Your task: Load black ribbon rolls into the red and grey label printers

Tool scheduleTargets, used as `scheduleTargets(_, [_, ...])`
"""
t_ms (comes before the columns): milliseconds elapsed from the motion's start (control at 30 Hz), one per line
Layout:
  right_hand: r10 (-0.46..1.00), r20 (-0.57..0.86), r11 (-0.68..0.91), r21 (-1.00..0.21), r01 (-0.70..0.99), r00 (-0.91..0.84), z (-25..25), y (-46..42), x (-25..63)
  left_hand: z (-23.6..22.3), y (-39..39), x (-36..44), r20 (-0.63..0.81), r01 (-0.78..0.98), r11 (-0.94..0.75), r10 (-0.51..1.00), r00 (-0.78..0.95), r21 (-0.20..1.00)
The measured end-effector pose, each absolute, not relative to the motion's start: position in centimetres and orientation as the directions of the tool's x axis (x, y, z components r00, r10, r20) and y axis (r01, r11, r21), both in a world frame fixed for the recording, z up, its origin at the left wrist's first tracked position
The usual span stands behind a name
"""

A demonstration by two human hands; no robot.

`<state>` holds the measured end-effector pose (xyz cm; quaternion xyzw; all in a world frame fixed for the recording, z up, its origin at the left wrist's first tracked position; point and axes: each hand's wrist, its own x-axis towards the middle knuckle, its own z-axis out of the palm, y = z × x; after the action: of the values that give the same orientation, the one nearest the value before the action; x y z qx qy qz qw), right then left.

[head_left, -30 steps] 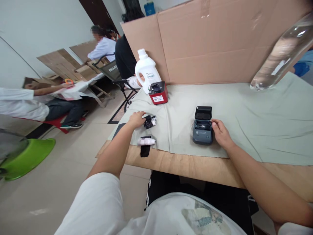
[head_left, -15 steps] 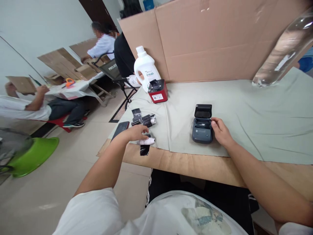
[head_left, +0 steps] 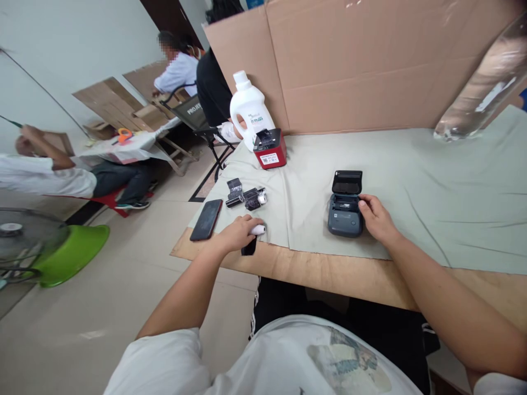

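Note:
A small dark grey label printer (head_left: 346, 208) with its lid up sits on the grey-green cloth (head_left: 432, 186). My right hand (head_left: 376, 218) rests against the printer's right side, fingers curled on it. My left hand (head_left: 236, 233) closes over a white paper roll (head_left: 258, 230) with a black strip (head_left: 248, 248) hanging from it, near the table's front edge. Beyond the left hand lie black wrappers with another roll (head_left: 247, 196) and a dark phone (head_left: 206, 219).
A red and black printer (head_left: 269, 149) and a white detergent bottle (head_left: 251, 109) stand at the back left before a cardboard wall (head_left: 370, 66). A clear bottle (head_left: 481, 88) looms at upper right. Other people sit at left; a green fan base (head_left: 69, 255) is on the floor.
My left hand left the black wrappers and came back toward me, closing over the white roll. My right hand stayed on the grey printer. The camera view shifted slightly.

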<state>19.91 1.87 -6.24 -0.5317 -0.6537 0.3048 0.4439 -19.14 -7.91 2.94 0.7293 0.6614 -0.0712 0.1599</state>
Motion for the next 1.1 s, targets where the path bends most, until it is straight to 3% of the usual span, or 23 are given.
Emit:
scheduleTargets(200, [0.967, 0.246, 0.249, -0.865, 0.436, -0.065, -5.8, 1.7, 19.8, 3.5, -6.9, -18.2, -0.395, 0.987, -0.121, 0.906, 0.152, 0.103])
scheduleTargets(333, [0.962, 0.259, 0.268, -0.855, 0.444, -0.081, -5.6, 1.6, 19.8, 4.5, -5.3, -17.4, -0.392, 0.973, -0.12, 0.9, 0.191, 0.198])
scheduleTargets(433, [0.962, 0.263, 0.27, -0.855, 0.443, -0.079, -5.8, 1.7, 19.8, 5.2, -4.2, -16.3, -0.328, 0.875, -0.073, 0.909, 0.255, 0.479])
scheduleTargets(533, [0.961, 0.268, 0.271, -0.86, 0.432, -0.071, -6.0, 1.9, 19.7, 5.9, -3.2, -14.1, -0.307, 0.522, 0.045, 0.85, 0.428, 0.852])
scheduleTargets(600, [0.96, 0.274, 0.273, -0.856, 0.44, -0.063, -5.9, 1.8, 19.7, 6.3, -2.6, -12.1, -0.277, 0.285, 0.14, 0.805, 0.525, 0.948])
scheduleTargets(700, [0.935, 0.352, 0.324, -0.807, 0.494, -0.038, -5.2, 1.2, 19.6, 6.4, -1.7, -8.7, -0.268, 0.125, 0.243, 0.755, 0.598, 0.962])
scheduleTargets(867, [0.844, 0.518, 0.507, -0.684, 0.525, -0.14, -3.5, -0.4, 19.2, 5.2, -0.4, -3.1, -0.295, 0.043, 0.353, 0.703, 0.647, 0.935])
scheduleTargets(1100, [0.811, 0.567, 0.56, -0.685, 0.465, -0.142, -2.8, -0.6, 19.4, 4.3, 1.5, 0.3, -0.253, 0.213, 0.16, 0.797, 0.548, 0.964])
